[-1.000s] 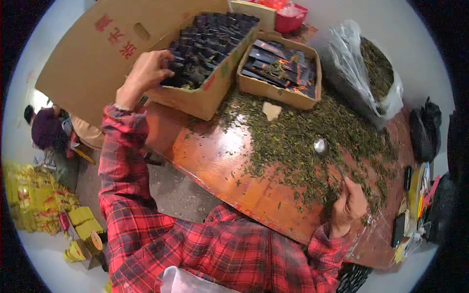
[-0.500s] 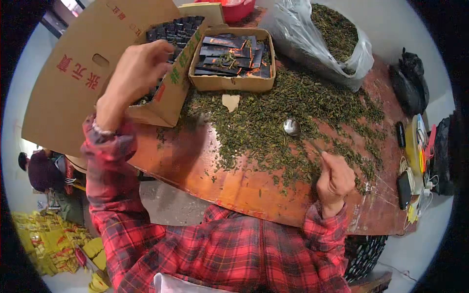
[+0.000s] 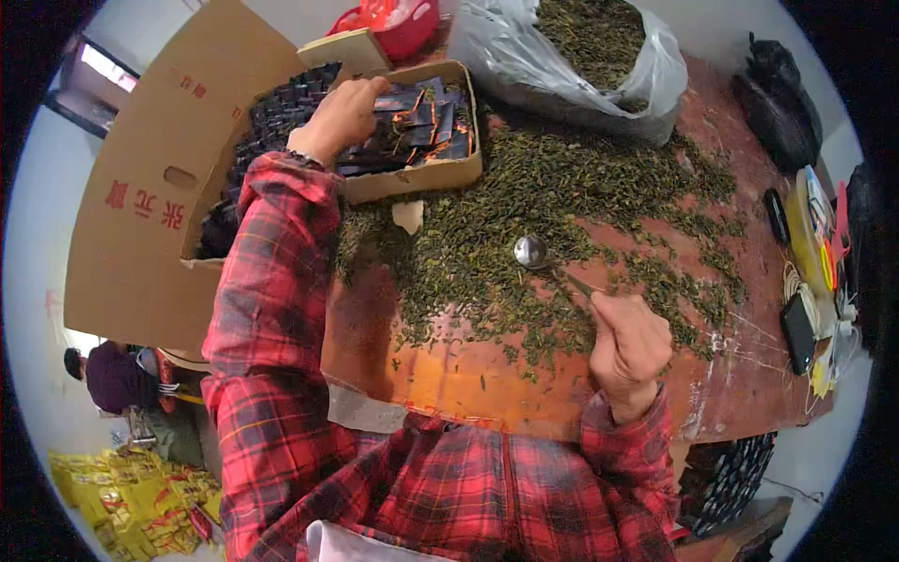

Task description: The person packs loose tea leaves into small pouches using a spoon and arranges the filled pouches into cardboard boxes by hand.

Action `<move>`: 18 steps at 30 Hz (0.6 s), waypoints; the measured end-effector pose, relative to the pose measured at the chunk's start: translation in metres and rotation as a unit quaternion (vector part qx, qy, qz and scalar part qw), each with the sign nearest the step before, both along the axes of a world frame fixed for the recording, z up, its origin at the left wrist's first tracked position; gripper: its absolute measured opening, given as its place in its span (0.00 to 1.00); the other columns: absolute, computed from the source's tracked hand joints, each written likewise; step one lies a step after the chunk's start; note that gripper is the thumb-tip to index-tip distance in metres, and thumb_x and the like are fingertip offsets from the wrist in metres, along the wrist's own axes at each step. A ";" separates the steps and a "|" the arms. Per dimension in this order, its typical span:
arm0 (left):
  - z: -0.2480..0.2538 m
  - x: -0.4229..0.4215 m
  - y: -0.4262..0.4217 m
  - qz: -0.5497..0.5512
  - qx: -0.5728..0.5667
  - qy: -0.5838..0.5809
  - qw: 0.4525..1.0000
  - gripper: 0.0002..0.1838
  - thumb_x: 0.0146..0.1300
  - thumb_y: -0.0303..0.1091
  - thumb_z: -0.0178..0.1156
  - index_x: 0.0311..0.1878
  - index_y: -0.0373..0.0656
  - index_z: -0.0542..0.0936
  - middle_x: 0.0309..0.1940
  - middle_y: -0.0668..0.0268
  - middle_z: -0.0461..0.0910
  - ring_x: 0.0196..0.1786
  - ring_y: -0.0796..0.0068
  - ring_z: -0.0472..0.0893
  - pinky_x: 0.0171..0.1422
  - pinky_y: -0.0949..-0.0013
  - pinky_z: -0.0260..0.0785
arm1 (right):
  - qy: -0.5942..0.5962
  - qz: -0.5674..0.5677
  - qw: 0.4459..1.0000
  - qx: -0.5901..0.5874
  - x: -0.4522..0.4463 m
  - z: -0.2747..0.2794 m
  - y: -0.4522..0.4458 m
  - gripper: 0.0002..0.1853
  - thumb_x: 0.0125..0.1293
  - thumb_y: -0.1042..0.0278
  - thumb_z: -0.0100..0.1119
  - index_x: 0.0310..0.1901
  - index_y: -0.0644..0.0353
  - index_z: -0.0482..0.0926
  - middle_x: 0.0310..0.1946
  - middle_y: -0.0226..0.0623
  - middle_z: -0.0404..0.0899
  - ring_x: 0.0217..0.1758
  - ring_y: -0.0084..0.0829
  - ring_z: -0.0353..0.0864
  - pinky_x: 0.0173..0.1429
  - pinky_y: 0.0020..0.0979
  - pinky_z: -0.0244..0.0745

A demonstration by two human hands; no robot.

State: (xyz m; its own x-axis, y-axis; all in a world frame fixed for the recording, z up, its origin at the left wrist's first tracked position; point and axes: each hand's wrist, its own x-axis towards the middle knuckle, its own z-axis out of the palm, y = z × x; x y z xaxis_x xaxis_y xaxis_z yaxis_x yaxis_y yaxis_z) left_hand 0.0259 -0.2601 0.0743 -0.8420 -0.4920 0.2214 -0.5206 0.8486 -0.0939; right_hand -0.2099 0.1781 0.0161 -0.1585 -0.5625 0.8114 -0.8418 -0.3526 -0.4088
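My right hand (image 3: 632, 351) is closed around the handle of a metal spoon (image 3: 531, 251), whose bowl rests over loose dried tea leaves (image 3: 552, 201) spread on the table. Over the left side of a small cardboard box (image 3: 421, 180) is my left hand (image 3: 345, 117), bent at the fingers, with its fingertips partly hidden. Black packets with orange marks (image 3: 426, 117) fill that box, and some leaf bits lie on them. Whether the left fingers grip a packet cannot be seen.
A large carton (image 3: 140, 178) with rows of black packets (image 3: 281, 108) stands at left. Behind are a clear plastic bag (image 3: 506, 56) of leaves and a red basket (image 3: 417, 33). A phone (image 3: 799, 332) lies at right. Another person (image 3: 117, 375) is at far left, near yellow packages (image 3: 131, 506).
My left hand has moved right, from above the large carton to the small box of packets. My right hand keeps the spoon in nearly the same place. The camera view has shifted.
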 end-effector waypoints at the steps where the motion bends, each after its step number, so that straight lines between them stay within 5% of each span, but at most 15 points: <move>1: -0.004 -0.003 -0.006 -0.005 0.001 -0.006 1.000 0.34 0.57 0.19 0.62 0.70 0.44 0.76 0.57 0.44 0.84 0.62 0.41 0.82 0.67 0.47 0.75 | -0.008 0.001 1.000 0.001 0.000 -0.001 0.000 0.11 0.56 0.89 0.69 0.42 0.69 0.87 0.30 0.45 0.87 0.27 0.41 0.87 0.31 0.34 0.80; 18: -0.028 -0.019 -0.046 -0.001 0.026 -0.130 0.991 0.39 0.57 0.17 0.60 0.76 0.45 0.71 0.63 0.47 0.82 0.65 0.41 0.79 0.73 0.49 0.71 | -0.038 -0.029 0.997 0.053 -0.006 -0.009 0.000 0.15 0.52 0.86 0.65 0.42 0.62 0.88 0.31 0.42 0.88 0.29 0.39 0.88 0.32 0.34 0.81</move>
State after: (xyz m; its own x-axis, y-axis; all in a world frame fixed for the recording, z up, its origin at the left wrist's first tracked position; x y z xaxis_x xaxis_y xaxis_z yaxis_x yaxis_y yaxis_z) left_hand 0.0072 -0.3060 0.0463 -0.8682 -0.4953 -0.0286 -0.4829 0.8569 -0.1802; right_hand -0.2156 0.1781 0.0071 -0.2517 -0.6329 0.7322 -0.8242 -0.2563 -0.5049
